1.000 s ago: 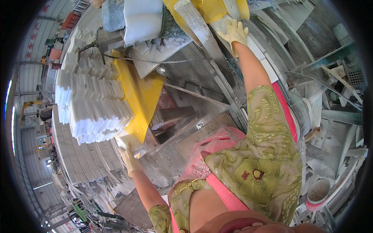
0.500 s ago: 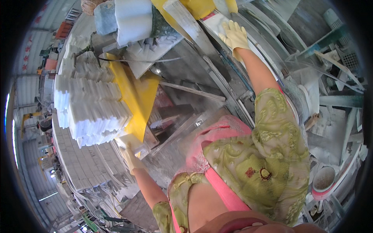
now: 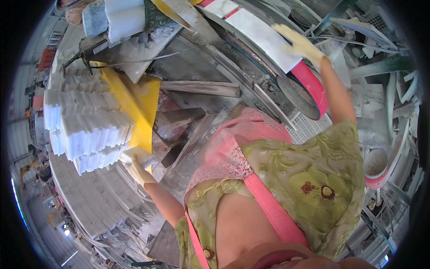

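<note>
While both gloved hands are being reached outward:
Left hand: being closed on a white slab piece, seven o'clock.
Right hand: being laid open on a white marble strip, one o'clock.

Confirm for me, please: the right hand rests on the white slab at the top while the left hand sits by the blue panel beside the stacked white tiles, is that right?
Not quite: the panel is yellow, not blue, as the head view shows. The gloved right hand does rest on the white slab, and the left hand sits beside the stacked white tiles.
</note>
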`<state>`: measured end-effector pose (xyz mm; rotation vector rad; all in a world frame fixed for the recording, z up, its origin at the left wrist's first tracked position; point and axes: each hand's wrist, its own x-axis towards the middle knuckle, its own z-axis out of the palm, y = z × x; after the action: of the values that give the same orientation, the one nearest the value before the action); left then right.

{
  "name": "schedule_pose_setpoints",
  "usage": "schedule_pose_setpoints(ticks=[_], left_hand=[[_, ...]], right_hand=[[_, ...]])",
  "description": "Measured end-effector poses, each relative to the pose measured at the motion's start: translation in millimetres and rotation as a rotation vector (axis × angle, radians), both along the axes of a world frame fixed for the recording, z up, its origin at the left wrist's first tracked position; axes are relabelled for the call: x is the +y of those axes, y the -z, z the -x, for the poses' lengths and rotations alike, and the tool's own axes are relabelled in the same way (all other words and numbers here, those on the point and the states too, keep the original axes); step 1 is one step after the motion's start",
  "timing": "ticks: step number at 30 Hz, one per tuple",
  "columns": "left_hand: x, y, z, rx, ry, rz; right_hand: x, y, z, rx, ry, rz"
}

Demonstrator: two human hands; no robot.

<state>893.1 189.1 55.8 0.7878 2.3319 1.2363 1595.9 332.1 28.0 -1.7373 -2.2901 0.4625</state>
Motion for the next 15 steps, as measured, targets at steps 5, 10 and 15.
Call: schedule_pose_setpoints(ticks=[5,10,15], left_hand=[[0.3,-3.3,-7.0,0.013,0.017,-0.041],[-2.3,-3.6,-5.0,0.069,0.021,-0.004],[0.7,1.8,5.4,0.19,0.051,0.045]], right_hand=[[-92.7,-3.3,39.6,-0.461,0.06,-0.031],[-85.8,34.7,68.5,-0.596,0.258,-0.32],[-75.8,22.2,40.9,-0.436,0.12,-0.545]])
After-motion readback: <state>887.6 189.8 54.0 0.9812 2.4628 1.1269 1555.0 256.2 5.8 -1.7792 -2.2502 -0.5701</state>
